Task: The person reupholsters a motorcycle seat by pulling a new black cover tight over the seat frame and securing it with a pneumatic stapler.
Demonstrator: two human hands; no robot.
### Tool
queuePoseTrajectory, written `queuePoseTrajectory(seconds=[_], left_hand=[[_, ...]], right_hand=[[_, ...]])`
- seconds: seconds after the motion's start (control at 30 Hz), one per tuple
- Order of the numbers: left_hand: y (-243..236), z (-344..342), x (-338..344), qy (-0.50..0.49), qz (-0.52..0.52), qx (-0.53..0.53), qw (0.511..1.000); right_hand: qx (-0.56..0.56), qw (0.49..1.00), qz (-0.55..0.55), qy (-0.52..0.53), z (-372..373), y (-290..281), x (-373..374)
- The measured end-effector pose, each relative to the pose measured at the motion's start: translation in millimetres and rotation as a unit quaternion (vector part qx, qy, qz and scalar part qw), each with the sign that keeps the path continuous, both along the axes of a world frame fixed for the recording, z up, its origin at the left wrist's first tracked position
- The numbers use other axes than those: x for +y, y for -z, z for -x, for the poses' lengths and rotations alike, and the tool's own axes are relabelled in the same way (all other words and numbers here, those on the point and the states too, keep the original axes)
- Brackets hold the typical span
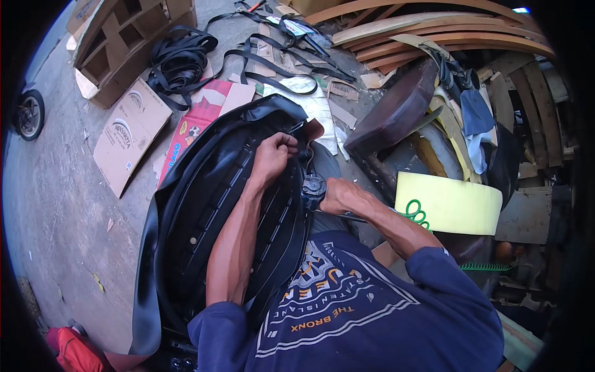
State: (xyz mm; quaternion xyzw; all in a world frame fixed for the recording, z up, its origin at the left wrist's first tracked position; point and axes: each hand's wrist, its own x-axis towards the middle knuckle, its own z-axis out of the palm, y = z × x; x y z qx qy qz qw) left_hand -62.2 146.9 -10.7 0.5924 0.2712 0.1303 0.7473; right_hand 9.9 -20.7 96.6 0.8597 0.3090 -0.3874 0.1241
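A long, dark shell like an upturned seat base [211,217] lies in front of me, with ribs and slots on its inner face. A loose black vinyl-like cover [146,273] wraps around its rim. My left hand [271,160] reaches over the shell, fingers curled closed at the cover's far right edge; the fingertips are partly hidden. Close beside it on the right, my right hand [342,197] grips a dark staple gun [313,190], whose round end faces up at the shell's right rim. Most of the tool's handle is hidden by the hand.
A green coiled hose [416,214] runs by my right forearm, over a pale yellow foam block [449,203]. Black straps [180,59], flattened cardboard [130,136] and a cardboard box [127,46] lie beyond. Curved wooden strips [434,31] are stacked far right, near a worn brown seat [396,111].
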Motion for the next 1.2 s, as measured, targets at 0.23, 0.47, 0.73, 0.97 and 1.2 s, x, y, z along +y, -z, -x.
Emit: queuePoseTrajectory(seconds=[0.23, 0.47, 0.73, 0.97, 1.2], left_hand=[[-18.5, 18.0, -57.7, 0.32, -0.564, 0.191, 0.737], [-20.6, 16.8, -69.3, 0.329, -0.559, 0.193, 0.736], [-19.3, 24.4, -108.5, 0.224, -0.573, 0.206, 0.761], [-17.1, 28.9, -110.7, 0.233, -0.549, 0.164, 0.786], [6.3, 16.3, -111.5, 0.208, -0.568, 0.199, 0.771]], right_hand=[[0.076, 0.978, -0.141, 0.132, -37.3, -16.9, -85.7], [-0.019, 0.961, -0.242, 0.133, -38.7, 1.5, -108.5], [0.015, 0.964, -0.233, 0.123, -39.5, 17.3, -107.5], [0.002, 0.951, -0.271, 0.151, -37.0, 26.4, -117.4], [0.033, 0.949, -0.284, 0.131, -37.8, 18.8, -109.2]])
